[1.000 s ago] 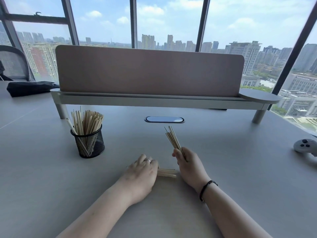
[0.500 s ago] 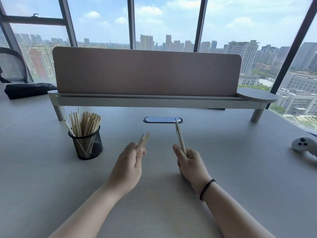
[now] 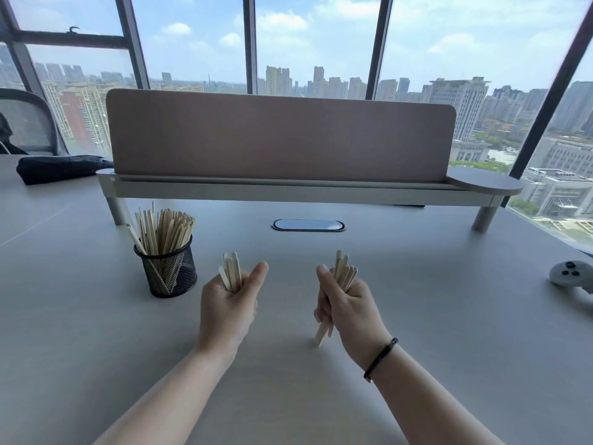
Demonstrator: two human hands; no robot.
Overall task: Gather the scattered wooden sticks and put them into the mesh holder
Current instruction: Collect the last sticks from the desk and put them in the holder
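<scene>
A black mesh holder [image 3: 170, 271] stands on the grey table at the left, filled with several upright wooden sticks [image 3: 162, 231]. My left hand [image 3: 227, 305] is just right of the holder, fist closed around a small bundle of sticks [image 3: 231, 271] that pokes up above the fingers. My right hand [image 3: 348, 308] is further right, closed on a bigger bundle [image 3: 345, 273]; its upper ends fan out above the thumb and its lower ends [image 3: 322, 334] reach down to the tabletop. No loose sticks show on the table.
A raised shelf with a brown divider panel [image 3: 279, 136] crosses the table behind the hands. An oval cable port [image 3: 308, 225] lies in front of it. A white game controller [image 3: 571, 273] sits at the right edge, a dark bag [image 3: 61, 168] at the far left.
My left hand picked the sticks up off the table and raised them upright. My right hand lowered its bundle until the lower ends stand on the table.
</scene>
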